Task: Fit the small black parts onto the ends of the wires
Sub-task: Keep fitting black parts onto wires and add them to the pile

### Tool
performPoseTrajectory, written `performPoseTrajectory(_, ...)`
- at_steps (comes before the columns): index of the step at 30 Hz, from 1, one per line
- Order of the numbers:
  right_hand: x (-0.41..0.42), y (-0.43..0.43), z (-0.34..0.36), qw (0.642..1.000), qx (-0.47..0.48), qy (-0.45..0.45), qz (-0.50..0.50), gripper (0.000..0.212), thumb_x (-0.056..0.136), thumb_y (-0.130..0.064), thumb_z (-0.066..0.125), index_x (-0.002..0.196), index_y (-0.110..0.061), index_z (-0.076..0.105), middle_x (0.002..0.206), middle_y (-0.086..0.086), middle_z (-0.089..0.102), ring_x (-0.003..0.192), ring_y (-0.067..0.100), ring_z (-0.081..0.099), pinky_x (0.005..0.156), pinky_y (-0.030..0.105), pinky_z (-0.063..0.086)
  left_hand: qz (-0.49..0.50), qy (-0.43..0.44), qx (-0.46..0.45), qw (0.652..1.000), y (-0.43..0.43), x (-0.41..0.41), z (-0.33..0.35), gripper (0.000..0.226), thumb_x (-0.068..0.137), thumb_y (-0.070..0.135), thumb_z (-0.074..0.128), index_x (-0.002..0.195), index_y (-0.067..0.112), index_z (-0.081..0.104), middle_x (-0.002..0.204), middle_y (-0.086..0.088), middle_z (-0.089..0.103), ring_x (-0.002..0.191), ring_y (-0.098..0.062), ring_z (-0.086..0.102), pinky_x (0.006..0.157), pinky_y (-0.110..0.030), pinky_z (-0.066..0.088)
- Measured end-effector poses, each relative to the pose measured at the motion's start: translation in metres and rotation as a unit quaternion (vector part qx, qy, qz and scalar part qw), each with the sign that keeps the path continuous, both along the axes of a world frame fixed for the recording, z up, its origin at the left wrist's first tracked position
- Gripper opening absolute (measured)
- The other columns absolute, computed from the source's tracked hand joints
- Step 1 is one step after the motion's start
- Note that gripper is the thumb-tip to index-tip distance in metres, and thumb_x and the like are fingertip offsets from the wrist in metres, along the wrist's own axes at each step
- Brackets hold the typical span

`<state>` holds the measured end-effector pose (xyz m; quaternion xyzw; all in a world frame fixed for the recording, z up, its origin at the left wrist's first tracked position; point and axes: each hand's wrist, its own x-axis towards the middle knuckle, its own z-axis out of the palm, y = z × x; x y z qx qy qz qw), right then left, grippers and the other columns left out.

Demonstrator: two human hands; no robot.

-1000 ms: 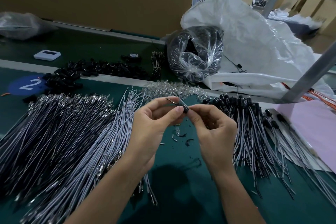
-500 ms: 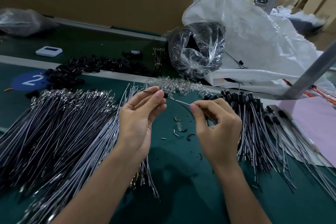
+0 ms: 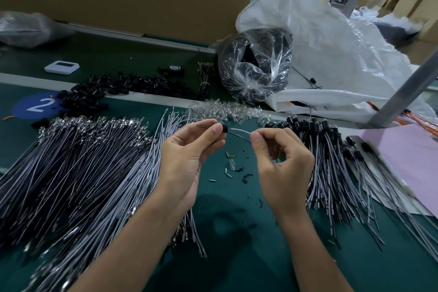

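Observation:
My left hand (image 3: 189, 152) pinches a small black part (image 3: 224, 128) between thumb and fingers, with thin metal leads sticking out to the left. A grey wire (image 3: 239, 132) runs from that part across to my right hand (image 3: 282, 161), which pinches it between thumb and forefinger. Both hands are held above the green mat (image 3: 237, 232). A big heap of bare grey wires (image 3: 78, 163) lies on the left. Wires with black parts fitted (image 3: 331, 149) lie on the right. Loose black parts (image 3: 113, 90) are piled at the back left.
Clear small pieces (image 3: 227, 111) are strewn behind the hands. A clear bag of black parts (image 3: 256, 66) and a large white sack (image 3: 343, 54) stand at the back right. A pink sheet (image 3: 407, 156), a metal post (image 3: 403, 92) and a white device (image 3: 61, 67) are nearby. Scraps (image 3: 237, 168) litter the mat.
My hands were together at the part a second ago. They have drawn apart, the left moving left with the black part, so a length of wire now spans between them.

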<state>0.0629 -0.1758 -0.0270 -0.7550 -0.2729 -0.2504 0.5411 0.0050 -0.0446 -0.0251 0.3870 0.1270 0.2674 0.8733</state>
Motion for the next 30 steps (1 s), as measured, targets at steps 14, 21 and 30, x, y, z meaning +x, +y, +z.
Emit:
performPoseTrajectory(14, 0.0000, -0.0005, 0.0011, 0.999, -0.022, -0.035, 0.011, 0.003, 0.085, -0.011, 0.073, 0.082, -0.011, 0.075, 0.076, -0.003, 0.064, 0.067, 0.008, 0.054, 0.064, 0.014, 0.039, -0.021, 0.019, 0.048, 0.998, -0.0025, -0.0014, -0.0013, 0.028, 0.051, 0.025, 0.085, 0.077, 0.015, 0.080, 0.080, -0.008, 0.075, 0.073, -0.018, 0.074, 0.065, -0.020, 0.057)
performPoseTrajectory(21, 0.0000, 0.0008, 0.0005, 0.999, -0.030, -0.012, 0.032, 0.007, 0.085, -0.015, 0.071, 0.081, -0.012, 0.074, 0.074, -0.006, 0.065, 0.067, 0.009, 0.055, 0.065, 0.014, 0.039, -0.022, 0.025, 0.067, 0.997, -0.0046, -0.0016, -0.0018, 0.026, 0.053, 0.026, 0.084, 0.076, 0.015, 0.080, 0.076, -0.008, 0.074, 0.070, -0.016, 0.072, 0.064, -0.020, 0.057)
performPoseTrajectory(30, 0.0050, -0.0019, -0.0010, 0.998, -0.028, -0.008, 0.048, 0.016, 0.075, -0.008, 0.082, 0.087, -0.016, 0.077, 0.078, -0.007, 0.070, 0.073, 0.010, 0.064, 0.069, 0.022, 0.052, -0.029, 0.022, 0.098, 0.995, -0.0091, -0.0010, -0.0008, 0.031, 0.049, 0.024, 0.085, 0.077, 0.012, 0.079, 0.078, -0.011, 0.075, 0.072, -0.018, 0.073, 0.065, -0.021, 0.057)
